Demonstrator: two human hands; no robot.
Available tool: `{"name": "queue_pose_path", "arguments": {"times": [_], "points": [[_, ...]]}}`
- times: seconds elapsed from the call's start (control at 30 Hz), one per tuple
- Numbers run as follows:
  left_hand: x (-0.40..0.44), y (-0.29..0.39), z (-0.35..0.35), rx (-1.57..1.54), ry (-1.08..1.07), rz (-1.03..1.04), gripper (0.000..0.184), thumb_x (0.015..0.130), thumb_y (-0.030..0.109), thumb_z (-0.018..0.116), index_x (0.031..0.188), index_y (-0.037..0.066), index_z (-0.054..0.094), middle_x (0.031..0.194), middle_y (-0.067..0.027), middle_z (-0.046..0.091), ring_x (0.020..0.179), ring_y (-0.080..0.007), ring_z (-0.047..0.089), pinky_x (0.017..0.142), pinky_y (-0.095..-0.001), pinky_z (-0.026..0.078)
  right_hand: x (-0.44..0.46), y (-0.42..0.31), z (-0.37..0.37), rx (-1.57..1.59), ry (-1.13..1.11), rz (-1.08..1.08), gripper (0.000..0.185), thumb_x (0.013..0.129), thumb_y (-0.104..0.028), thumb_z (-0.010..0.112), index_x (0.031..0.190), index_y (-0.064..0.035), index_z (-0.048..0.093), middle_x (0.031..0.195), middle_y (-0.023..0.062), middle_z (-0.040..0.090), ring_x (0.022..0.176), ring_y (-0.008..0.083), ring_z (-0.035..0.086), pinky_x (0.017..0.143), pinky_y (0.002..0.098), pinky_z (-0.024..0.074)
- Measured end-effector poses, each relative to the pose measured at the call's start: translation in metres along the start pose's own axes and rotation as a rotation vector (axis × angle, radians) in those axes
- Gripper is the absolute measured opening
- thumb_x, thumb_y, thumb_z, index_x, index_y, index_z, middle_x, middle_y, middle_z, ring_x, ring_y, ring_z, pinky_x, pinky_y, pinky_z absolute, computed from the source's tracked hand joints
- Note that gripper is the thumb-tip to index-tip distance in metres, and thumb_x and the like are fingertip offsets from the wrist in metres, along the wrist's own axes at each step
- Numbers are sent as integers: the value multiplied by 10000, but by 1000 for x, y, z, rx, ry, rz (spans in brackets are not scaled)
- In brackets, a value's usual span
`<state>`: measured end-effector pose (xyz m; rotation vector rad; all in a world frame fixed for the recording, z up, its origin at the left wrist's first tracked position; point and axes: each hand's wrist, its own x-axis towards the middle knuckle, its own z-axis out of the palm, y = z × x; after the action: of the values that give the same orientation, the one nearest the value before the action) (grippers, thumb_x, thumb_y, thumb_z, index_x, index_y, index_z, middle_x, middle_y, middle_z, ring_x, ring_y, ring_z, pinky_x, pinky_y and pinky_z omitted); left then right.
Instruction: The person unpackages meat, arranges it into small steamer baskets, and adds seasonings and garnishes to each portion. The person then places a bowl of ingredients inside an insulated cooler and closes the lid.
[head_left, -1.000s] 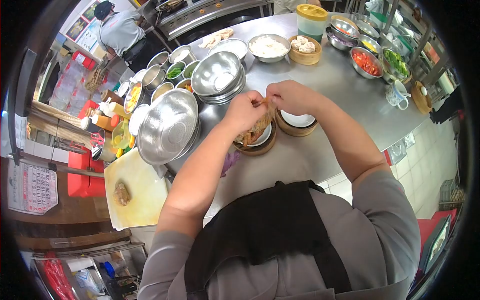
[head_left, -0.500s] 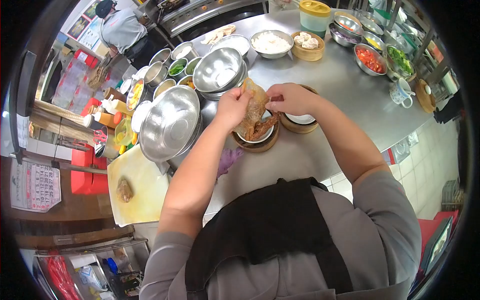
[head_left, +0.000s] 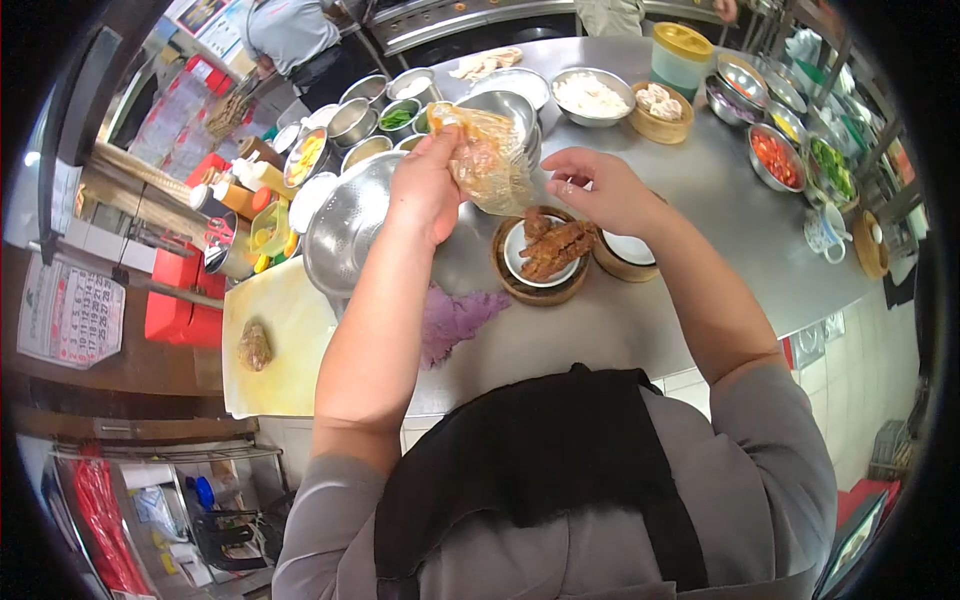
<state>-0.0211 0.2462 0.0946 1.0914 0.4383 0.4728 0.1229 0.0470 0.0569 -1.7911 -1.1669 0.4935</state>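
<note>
My left hand [head_left: 428, 190] grips a clear plastic bag [head_left: 490, 165] smeared with orange-brown sauce, raised above the counter. To its right, my right hand [head_left: 602, 192] hovers with fingers loosely bent and apart, holding nothing that I can see. Below the hands, brown saucy meat pieces [head_left: 556, 250], resembling chicken feet, lie in a white bowl [head_left: 516, 266] set inside a round bamboo steamer [head_left: 520, 290]. A second steamer [head_left: 625, 268] with a white dish stands just right of it, partly behind my right forearm.
A purple cloth [head_left: 455, 322] lies left of the steamers. Behind the bag are metal bowls [head_left: 345, 235]. A filled bag [head_left: 255, 346] rests on a cutting board [head_left: 285, 310]. Across the back stand a bowl of white pieces [head_left: 592, 97] and diced tomato [head_left: 776, 158]. A co-worker [head_left: 293, 40] stands far left.
My left hand has lifted the bag up and left, away from the bowl. My right hand has come off the bag, and the meat pieces now lie uncovered in the bowl.
</note>
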Motion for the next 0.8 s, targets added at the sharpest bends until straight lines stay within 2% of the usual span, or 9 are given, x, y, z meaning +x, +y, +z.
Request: {"name": "queue_pose_path", "arguments": {"times": [0.1, 0.23, 0.33, 0.43, 0.53, 0.57, 0.67, 0.7, 0.8], "points": [[-3, 18, -16, -171, -9, -28, 332, 1092, 214, 439, 1341, 6, 506, 1274, -123, 633, 1138, -268, 650, 989, -443, 536, 13, -7, 8, 11, 49, -64, 296, 968, -184, 667, 1225, -37, 672, 1019, 55, 708, 874, 147, 617, 835, 316, 534], [-27, 42, -43, -205, 76, 18, 339, 1096, 232, 433, 1346, 19, 514, 1243, -124, 652, 1123, -272, 653, 994, -440, 520, 27, -28, 19, -5, 26, -101, 244, 972, -139, 644, 1187, -31, 689, 1005, 68, 719, 849, 153, 632, 832, 314, 534], [-52, 63, -84, -304, 92, 185, 340, 1091, 234, 435, 1354, 34, 514, 1230, -118, 659, 1115, -266, 654, 987, -435, 517, 38, -34, 31, -56, -36, -125, 244, 946, -116, 652, 1171, -31, 694, 962, 82, 721, 830, 150, 642, 805, 304, 536], [-82, 86, -131, -362, 281, 282, 386, 1095, 268, 342, 1371, 51, 501, 1295, -129, 638, 1204, -291, 614, 1028, -480, 489, 50, -40, 54, -122, -160, -195, 326, 879, -178, 709, 1183, -60, 693, 1079, 115, 717, 993, 259, 687, 876, 379, 540], [-108, 97, -148, -383, 498, 393, 485, 1106, 291, 233, 1462, 20, 422, 1462, -182, 530, 1362, -354, 501, 1130, -550, 398, 54, -55, 88, -502, -185, -668, 445, 796, -165, 789, 1225, -103, 687, 1194, 82, 661, 1153, 276, 598, 1015, 438, 464], [-118, 99, -154, -403, 540, 417, 485, 1107, 289, 229, 1462, 20, 420, 1464, -182, 528, 1363, -355, 501, 1130, -551, 397, 57, -50, 104, -536, -197, -710, 516, 748, -202, 824, 1242, -153, 682, 1270, 79, 615, 1301, 335, 490, 1119, 531, 363], [-140, 101, -183, -453, 616, 476, 477, 1101, 267, 235, 1451, 12, 434, 1456, -186, 535, 1357, -356, 507, 1120, -554, 409, 77, -41, 137, -702, -169, -866, 409, 757, -195, 806, 1150, -150, 703, 1235, 83, 628, 1321, 336, 477, 1131, 577, 343], [-147, 101, -188, -466, 643, 498, 477, 1098, 267, 240, 1443, 5, 441, 1448, -190, 540, 1348, -358, 515, 1115, -555, 414, 84, -48, 142, -766, -243, -850, 282, 772, -163, 774, 1045, -139, 706, 1145, 69, 659, 1263, 322, 524, 1148, 590, 328], [-162, 101, -211, -484, 730, 550, 468, 1079, 259, 270, 1394, -16, 481, 1397, -203, 571, 1281, -360, 561, 1063, -544, 462, 95, -68, 137, -712, -373, -757, 189, 788, -126, 744, 971, -125, 698, 1022, 57, 675, 1158, 308, 576, 1103, 559, 372]]}}
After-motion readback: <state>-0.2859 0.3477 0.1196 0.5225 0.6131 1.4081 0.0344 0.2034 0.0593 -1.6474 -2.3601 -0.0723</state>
